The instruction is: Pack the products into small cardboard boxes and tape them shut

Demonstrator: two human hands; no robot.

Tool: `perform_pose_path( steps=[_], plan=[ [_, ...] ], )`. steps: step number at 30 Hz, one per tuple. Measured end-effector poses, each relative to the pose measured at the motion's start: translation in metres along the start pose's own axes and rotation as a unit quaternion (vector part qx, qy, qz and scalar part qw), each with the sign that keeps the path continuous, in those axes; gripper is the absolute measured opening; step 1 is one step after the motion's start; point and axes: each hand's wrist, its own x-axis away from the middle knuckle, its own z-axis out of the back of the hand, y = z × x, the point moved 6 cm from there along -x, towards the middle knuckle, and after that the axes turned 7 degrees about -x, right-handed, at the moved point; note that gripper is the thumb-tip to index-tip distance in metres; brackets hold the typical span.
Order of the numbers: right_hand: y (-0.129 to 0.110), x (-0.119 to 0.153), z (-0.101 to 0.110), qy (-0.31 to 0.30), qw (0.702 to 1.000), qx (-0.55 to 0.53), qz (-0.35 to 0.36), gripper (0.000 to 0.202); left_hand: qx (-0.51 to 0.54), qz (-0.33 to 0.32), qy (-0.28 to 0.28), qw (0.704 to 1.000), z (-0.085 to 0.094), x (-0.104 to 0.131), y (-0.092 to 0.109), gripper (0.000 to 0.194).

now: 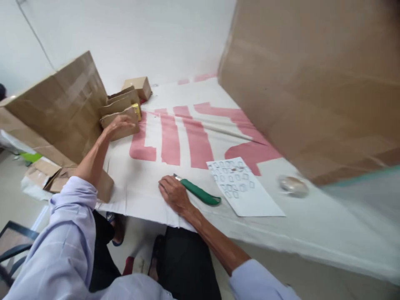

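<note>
My left hand is at the front one of several upright cardboard dividers, beside a yellow item; its fingers are blurred and what they hold, if anything, is hidden. My right hand rests on the white tablecloth near the front edge, its fingers bent and close together. Just to its right lies a green-handled tool with its tip by my fingers. Farther right is a white sheet of paper with small drawn shapes.
A large cardboard box stands at the right, another at the left. A small box sits behind the dividers. A roll of clear tape lies right of the paper. A chair is lower left.
</note>
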Motion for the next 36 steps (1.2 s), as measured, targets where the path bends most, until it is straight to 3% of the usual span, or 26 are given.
perform_pose_path(
  steps=[3, 6, 9, 12, 15, 19, 21, 26, 29, 31, 33, 36],
  plan=[
    [0.001, 0.004, 0.001, 0.009, 1.000, -0.021, 0.008, 0.024, -0.013, -0.035, -0.078, 0.996, 0.057, 0.051, 0.021, 0.051],
    [-0.001, 0.005, 0.002, 0.018, 0.999, -0.024, 0.012, 0.024, -0.100, -0.053, -0.161, 0.980, 0.096, 0.133, 0.022, 0.085],
    [-0.002, 0.006, 0.001, 0.021, 1.000, -0.013, 0.014, 0.023, -0.164, -0.007, -0.212, 0.963, 0.100, 0.206, -0.010, 0.100],
    [-0.004, 0.006, 0.001, 0.015, 1.000, -0.001, 0.017, 0.022, -0.253, 0.035, -0.245, 0.935, 0.081, 0.248, -0.051, 0.110],
    [-0.006, 0.008, 0.007, 0.006, 1.000, 0.008, 0.011, 0.021, -0.333, 0.048, -0.219, 0.916, 0.071, 0.262, -0.079, 0.119],
    [-0.020, 0.009, 0.023, 0.010, 1.000, -0.014, -0.005, 0.023, -0.329, -0.002, -0.174, 0.928, 0.060, 0.267, -0.080, 0.108],
    [-0.034, 0.006, 0.031, 0.023, 0.998, -0.053, -0.016, 0.024, -0.300, -0.025, -0.155, 0.941, 0.042, 0.269, -0.066, 0.102],
    [-0.075, -0.008, 0.050, 0.071, 0.983, -0.161, -0.058, 0.033, -0.181, -0.077, -0.086, 0.977, -0.016, 0.275, -0.004, 0.104],
    [-0.093, -0.009, 0.062, 0.064, 0.980, -0.178, -0.054, 0.037, -0.116, -0.098, -0.051, 0.987, -0.016, 0.286, 0.008, 0.114],
    [-0.097, -0.005, 0.068, 0.051, 0.981, -0.179, -0.051, 0.038, -0.090, -0.078, 0.003, 0.993, 0.004, 0.296, -0.008, 0.119],
    [-0.096, 0.000, 0.071, 0.041, 0.982, -0.178, -0.053, 0.038, -0.052, -0.032, 0.029, 0.998, 0.021, 0.309, -0.036, 0.123],
    [-0.095, 0.004, 0.070, 0.028, 0.981, -0.181, -0.058, 0.036, 0.071, 0.018, -0.023, 0.997, 0.014, 0.325, -0.074, 0.132]
  ],
)
